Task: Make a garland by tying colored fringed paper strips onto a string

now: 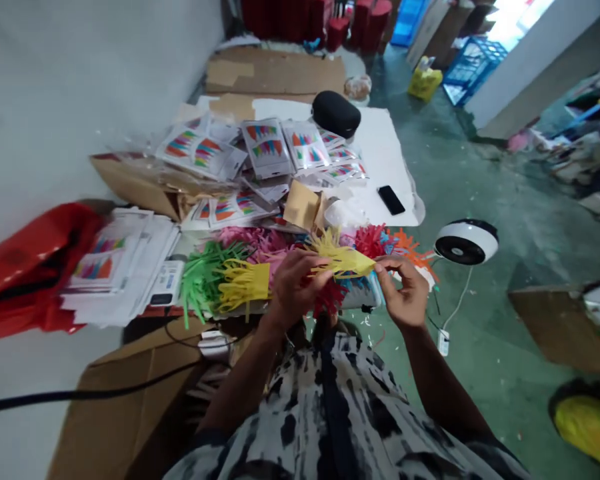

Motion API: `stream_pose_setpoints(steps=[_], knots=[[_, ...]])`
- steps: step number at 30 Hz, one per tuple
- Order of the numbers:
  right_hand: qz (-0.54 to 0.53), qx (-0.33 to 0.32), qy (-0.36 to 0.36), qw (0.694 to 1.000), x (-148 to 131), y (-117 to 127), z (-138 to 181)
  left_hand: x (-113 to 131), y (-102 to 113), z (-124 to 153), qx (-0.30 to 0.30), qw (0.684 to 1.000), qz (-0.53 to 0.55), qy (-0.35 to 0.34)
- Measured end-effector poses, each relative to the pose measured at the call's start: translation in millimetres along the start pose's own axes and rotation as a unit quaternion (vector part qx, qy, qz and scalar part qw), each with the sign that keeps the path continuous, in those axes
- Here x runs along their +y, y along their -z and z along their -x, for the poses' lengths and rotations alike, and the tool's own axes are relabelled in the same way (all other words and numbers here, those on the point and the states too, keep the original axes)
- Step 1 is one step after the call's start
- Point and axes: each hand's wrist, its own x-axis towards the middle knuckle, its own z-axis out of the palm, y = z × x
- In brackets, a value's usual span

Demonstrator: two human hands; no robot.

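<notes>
Left hand (296,285) closed on one end of a yellow paper fringe (341,259), fingers curled round it. Right hand (403,291) pinching the other end, thumb and finger pressed together on the tip. Yellow paper fringe held flat between both hands, up above the pile, just in front of the chest. Right under the hands, a heap of cut paper: a green fringe (203,275) and another yellow fringe (243,284) on the left, a pink fringe (250,241) behind them, a red fringe (371,240) and an orange fringe (409,248) on the right. Further back on the bench (380,143), lots of clear packets (266,147) with colourful pictures, all piled up and overlapping. A small brown box (301,205) near the middle of the pile. A black phone (391,199) lying flat on the white bench top, apart from the packets. A black round speaker (336,113) at the far end. On the left, a stack of white sheets (125,267) beside a red bag (25,267). On the right, down on the green floor (485,173), a white fan (466,241) with a white cord. Blue crates (473,67) far off in the corner.
</notes>
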Motion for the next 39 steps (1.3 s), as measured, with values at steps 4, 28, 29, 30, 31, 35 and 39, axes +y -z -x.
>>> stream_pose_setpoints(steps=[4, 28, 29, 30, 31, 35, 39], knots=[[0.018, -0.002, -0.010, 1.000, -9.8, 15.2, 26.2, 26.3, -34.6, -4.4, -0.049, 0.993, 0.076, -0.073], [-0.045, -0.391, -0.187, 0.900, 67.1, 83.8, 83.3, -27.8, -119.0, 40.8, -0.672, 0.624, 0.283, 0.281], [-0.006, -0.394, -0.168, 0.904, 76.7, 85.5, 78.5, -33.7, -128.2, 42.4, -0.658, 0.645, 0.254, 0.295], [0.042, -0.393, -0.147, 0.907, 85.9, 87.3, 73.5, -37.9, -136.8, 42.3, -0.636, 0.679, 0.217, 0.295], [0.094, -0.386, -0.124, 0.909, 94.2, 89.3, 68.4, -40.2, -144.4, 40.3, -0.606, 0.723, 0.175, 0.281], [0.278, -0.256, -0.044, 0.925, 107.1, 98.3, 51.4, -31.8, -159.9, 18.2, -0.433, 0.886, 0.027, 0.164], [0.337, -0.076, -0.008, 0.938, 92.9, 105.9, 54.2, -13.5, -154.1, -2.9, -0.226, 0.974, 0.022, 0.025]])
